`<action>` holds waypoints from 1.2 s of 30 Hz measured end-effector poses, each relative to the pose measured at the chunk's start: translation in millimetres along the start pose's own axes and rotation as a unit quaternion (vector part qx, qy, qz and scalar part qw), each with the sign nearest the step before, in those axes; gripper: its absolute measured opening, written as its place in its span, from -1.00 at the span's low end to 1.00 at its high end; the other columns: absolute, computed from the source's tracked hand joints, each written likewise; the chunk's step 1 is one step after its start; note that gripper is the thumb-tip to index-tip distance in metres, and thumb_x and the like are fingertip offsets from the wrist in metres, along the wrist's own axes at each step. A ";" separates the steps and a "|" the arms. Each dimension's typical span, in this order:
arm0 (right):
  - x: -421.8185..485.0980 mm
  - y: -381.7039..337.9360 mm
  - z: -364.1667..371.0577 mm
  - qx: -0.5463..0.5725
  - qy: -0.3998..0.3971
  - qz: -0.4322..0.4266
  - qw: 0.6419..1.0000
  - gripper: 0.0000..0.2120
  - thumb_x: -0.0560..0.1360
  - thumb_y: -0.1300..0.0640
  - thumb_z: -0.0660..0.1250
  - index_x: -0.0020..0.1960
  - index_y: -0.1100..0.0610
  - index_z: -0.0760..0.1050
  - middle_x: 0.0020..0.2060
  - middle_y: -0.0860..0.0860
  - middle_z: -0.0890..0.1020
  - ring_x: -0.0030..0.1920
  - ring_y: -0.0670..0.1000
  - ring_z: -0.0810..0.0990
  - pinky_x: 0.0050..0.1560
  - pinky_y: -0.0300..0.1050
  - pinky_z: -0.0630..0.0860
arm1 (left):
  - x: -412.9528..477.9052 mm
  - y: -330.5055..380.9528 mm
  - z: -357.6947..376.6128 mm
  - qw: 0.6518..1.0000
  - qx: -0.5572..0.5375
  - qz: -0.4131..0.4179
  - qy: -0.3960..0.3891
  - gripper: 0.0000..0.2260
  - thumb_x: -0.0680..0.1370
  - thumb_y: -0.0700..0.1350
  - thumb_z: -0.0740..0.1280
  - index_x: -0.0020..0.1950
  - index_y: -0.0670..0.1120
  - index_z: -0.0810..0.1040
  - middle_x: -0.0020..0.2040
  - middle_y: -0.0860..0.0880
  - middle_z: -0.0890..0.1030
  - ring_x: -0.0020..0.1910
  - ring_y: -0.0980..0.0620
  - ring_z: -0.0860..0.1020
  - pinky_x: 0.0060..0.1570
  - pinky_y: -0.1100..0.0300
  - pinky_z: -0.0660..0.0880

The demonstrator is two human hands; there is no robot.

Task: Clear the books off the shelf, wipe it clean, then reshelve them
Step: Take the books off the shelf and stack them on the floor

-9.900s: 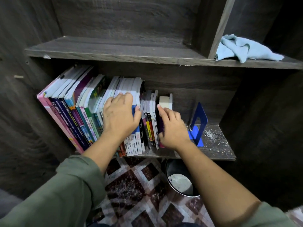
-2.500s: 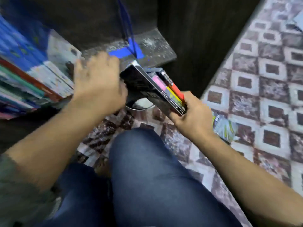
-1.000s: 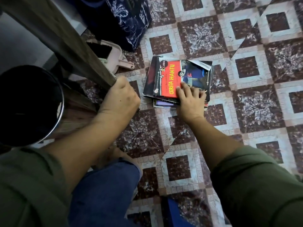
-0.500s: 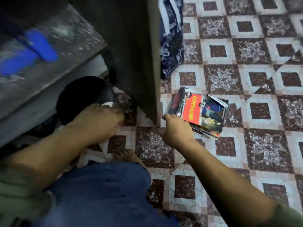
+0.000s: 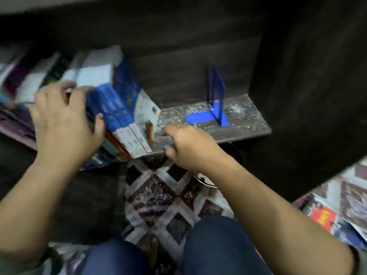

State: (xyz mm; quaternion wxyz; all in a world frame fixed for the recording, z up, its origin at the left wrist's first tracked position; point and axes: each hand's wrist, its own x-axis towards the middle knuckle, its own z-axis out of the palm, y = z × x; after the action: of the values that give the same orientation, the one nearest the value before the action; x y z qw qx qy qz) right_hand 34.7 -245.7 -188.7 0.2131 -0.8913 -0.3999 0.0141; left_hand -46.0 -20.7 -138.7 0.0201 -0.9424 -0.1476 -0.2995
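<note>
A row of books (image 5: 119, 108) leans on the left part of the dusty dark shelf (image 5: 244, 124); the view is motion-blurred. My left hand (image 5: 61, 124) lies on the book spines with fingers spread and the thumb against the blue books. My right hand (image 5: 188, 145) hovers at the shelf's front edge just right of the last book, fingers loosely curled, holding nothing. A small pile of removed books (image 5: 325, 219) with a red cover lies on the floor at the lower right.
A blue bookend (image 5: 216, 104) stands on the dust-covered right part of the shelf. A round bin (image 5: 206, 179) sits under the shelf behind my right wrist. Patterned floor tiles (image 5: 156, 195) and my knees in blue jeans (image 5: 218, 245) fill the bottom.
My view swung back from the floor to the shelf. My right hand left the book pile on the floor and came up to the shelf edge; my left hand moved onto the book row.
</note>
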 end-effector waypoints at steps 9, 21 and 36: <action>88.0 -63.4 -4.8 -0.002 0.097 -0.047 0.994 -0.19 0.42 0.13 0.40 0.55 0.06 0.06 0.45 0.08 0.26 0.33 0.20 0.39 0.21 0.15 0.45 | 21.8 -42.2 -5.4 0.997 0.007 0.040 -0.062 -0.28 0.41 -0.01 0.47 0.48 -0.16 0.25 0.44 -0.17 0.34 0.43 -0.16 0.29 0.41 -0.14 0.20; 99.4 -68.6 18.2 0.084 0.147 -0.057 0.984 -0.31 0.44 0.04 0.35 0.50 0.05 0.15 0.58 -0.01 -0.04 0.24 0.07 0.52 -0.11 -0.10 0.43 | 9.6 -33.5 11.8 0.998 0.020 0.002 -0.067 -0.26 0.45 -0.04 0.44 0.53 -0.05 0.14 0.54 -0.04 0.19 0.32 -0.07 0.46 0.48 -0.11 -0.04; 115.5 -62.7 24.8 0.002 0.147 -0.110 0.983 -0.35 0.50 -0.11 0.27 0.53 -0.13 0.12 0.55 0.04 0.04 0.04 0.18 0.57 -0.15 -0.06 0.48 | 11.3 -34.4 12.6 0.998 0.024 0.000 -0.065 -0.21 0.43 -0.11 0.47 0.54 -0.07 0.11 0.54 -0.05 0.18 0.43 -0.06 0.34 0.50 -0.07 -0.08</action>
State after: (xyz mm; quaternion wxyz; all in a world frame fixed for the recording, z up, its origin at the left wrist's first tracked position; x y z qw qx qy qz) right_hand 64.1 -116.6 -170.0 0.2716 -0.8339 -0.4598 -0.1394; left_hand -40.2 16.7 -144.3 0.0331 -0.9591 -0.1556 -0.2343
